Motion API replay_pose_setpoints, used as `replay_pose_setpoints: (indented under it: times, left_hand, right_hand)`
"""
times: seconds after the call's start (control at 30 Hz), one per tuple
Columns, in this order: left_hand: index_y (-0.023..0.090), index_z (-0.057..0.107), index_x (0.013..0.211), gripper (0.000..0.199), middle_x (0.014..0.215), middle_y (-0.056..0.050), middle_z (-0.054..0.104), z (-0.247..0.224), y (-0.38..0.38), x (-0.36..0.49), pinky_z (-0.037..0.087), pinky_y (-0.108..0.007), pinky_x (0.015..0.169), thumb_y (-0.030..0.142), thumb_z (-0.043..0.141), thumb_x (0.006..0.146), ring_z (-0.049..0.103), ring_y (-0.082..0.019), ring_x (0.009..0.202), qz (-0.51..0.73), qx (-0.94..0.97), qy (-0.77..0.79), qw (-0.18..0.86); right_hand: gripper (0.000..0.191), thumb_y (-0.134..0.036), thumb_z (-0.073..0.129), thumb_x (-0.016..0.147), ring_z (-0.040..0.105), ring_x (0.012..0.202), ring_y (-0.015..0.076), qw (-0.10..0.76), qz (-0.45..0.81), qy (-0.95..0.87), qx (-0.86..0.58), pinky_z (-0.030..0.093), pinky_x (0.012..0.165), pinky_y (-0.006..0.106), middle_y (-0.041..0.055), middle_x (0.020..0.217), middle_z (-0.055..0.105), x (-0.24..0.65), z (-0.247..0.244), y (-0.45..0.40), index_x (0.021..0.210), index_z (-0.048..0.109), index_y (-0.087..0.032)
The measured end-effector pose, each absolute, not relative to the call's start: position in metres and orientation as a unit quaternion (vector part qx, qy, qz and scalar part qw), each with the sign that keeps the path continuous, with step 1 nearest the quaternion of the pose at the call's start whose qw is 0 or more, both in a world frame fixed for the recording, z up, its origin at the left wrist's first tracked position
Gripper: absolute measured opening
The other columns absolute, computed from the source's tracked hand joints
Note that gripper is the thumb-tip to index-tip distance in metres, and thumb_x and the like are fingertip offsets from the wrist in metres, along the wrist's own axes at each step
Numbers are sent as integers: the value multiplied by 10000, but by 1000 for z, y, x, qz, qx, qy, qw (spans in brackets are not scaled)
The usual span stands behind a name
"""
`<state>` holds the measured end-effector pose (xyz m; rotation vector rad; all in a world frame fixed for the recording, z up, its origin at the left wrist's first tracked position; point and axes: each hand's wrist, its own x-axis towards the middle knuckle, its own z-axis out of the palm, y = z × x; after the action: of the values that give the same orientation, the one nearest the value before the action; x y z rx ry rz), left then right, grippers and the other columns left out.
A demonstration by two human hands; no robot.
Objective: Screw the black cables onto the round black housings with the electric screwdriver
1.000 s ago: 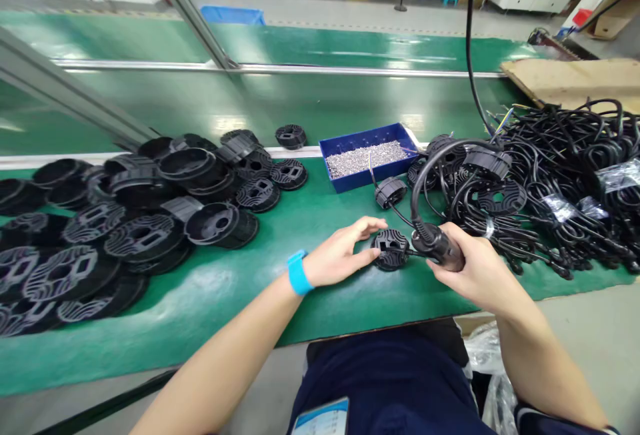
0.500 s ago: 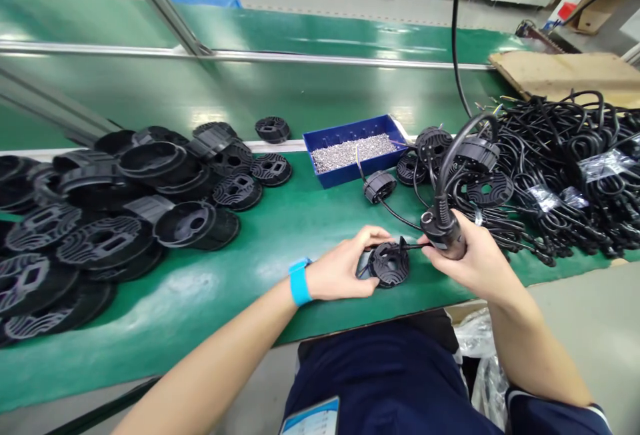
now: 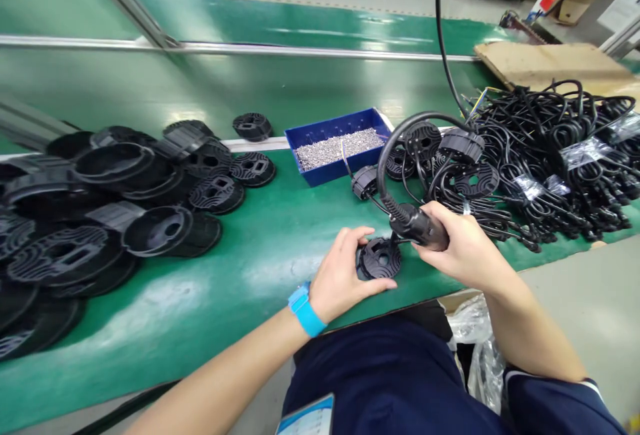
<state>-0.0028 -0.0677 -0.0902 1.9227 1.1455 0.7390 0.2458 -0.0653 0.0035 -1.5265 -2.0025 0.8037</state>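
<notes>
In the head view, my left hand (image 3: 345, 268) curls around a round black plastic housing (image 3: 381, 258) with a ridged wavy face and a centre hole, resting on the green worktop. My thumb lies along its near edge, fingers at its far side. To the right, my right hand (image 3: 463, 245) is closed around a black corded electric screwdriver (image 3: 419, 225), its cord end facing up and left. The tool's tip is hidden. A short piece of black cable runs from the housing towards my right fingers.
A blue bin (image 3: 340, 145) of small metal parts stands beyond my hands. Large black round housings (image 3: 160, 232) are piled at left. Bundled black cables (image 3: 545, 155) lie at right, some fitted with round housings (image 3: 463, 145). Cardboard (image 3: 555, 65) lies behind them.
The view has shifted a little. The screwdriver's cord end has tipped left, over the housing's right edge. My left thumb has stretched out along the housing's near side.
</notes>
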Motion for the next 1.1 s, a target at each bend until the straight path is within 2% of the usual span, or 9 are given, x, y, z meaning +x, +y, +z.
replay_pose_setpoints:
  times: [0.07,0.13,0.27,0.37,0.5,0.63,0.8,0.97,1.1]
  left_hand:
    - [241,463,1449,1047,1207,-93,570,-86,-63,-7,614,-523,958,655,959,625,655,-307,1078,259,769,422,405]
    - [243,440,1503,1079,1276,-115,547,-82,-52,-15,599,-537,1006,569,976,624,630,-327,1154,208,801,355,436]
    - [256,483,1498,858,1501,-134,513,-80,-28,-23,438,-576,1221,275,858,727,516,-362,1405,150,840,229,468]
    - [244,565,1394,703,1405,-111,619,-81,-29,-12,490,-550,1161,366,873,774,608,-336,1297,160,812,269,493]
    - [203,591,1257,716,1222,-110,649,-82,-49,12,575,-507,976,437,956,687,651,-314,1098,229,766,408,442]
    - [203,578,1229,677,1181,-105,654,-81,-55,23,562,-521,961,422,949,706,641,-325,1094,280,760,452,372]
    - [250,542,1407,900,1356,-114,652,-77,-39,10,535,-560,1077,526,975,668,627,-362,1239,244,801,368,404]
    - [243,618,1282,584,1361,-115,626,-75,-21,-7,533,-508,1103,404,866,777,605,-337,1265,180,842,270,430]
    - [234,544,1041,445,1138,-59,678,-82,-29,-3,575,-435,940,408,855,775,664,-271,1018,193,829,285,440]
  right_hand:
    - [311,-112,690,795,502,608,80,244,299,-736,-556,347,587,200,-82,766,602,246,4,-65,1066,592,-230]
    - [308,-107,693,797,508,611,77,238,307,-739,-551,349,591,197,-85,771,608,245,5,-65,1060,595,-232]
    - [278,-99,692,796,536,640,77,228,316,-741,-547,355,604,193,-80,799,628,245,9,-65,1024,599,-228]
    - [270,-106,699,801,554,663,87,223,315,-741,-549,362,613,194,-71,820,638,245,9,-64,1022,602,-226]
    - [277,-96,690,794,565,673,102,216,311,-744,-550,377,631,199,-59,828,647,243,9,-63,1024,605,-223]
    - [315,-92,682,789,563,667,112,217,305,-744,-554,385,641,206,-49,824,641,242,9,-63,1067,603,-218]
    - [292,-102,689,792,551,656,117,219,330,-739,-545,380,635,209,-50,796,634,242,10,-62,1046,596,-213]
    - [317,-59,670,767,538,643,96,216,367,-736,-527,372,624,192,-86,746,612,241,14,-59,1034,609,-219]
    - [294,-65,673,760,557,676,95,227,384,-729,-519,383,637,191,-80,784,641,242,13,-58,1009,612,-208]
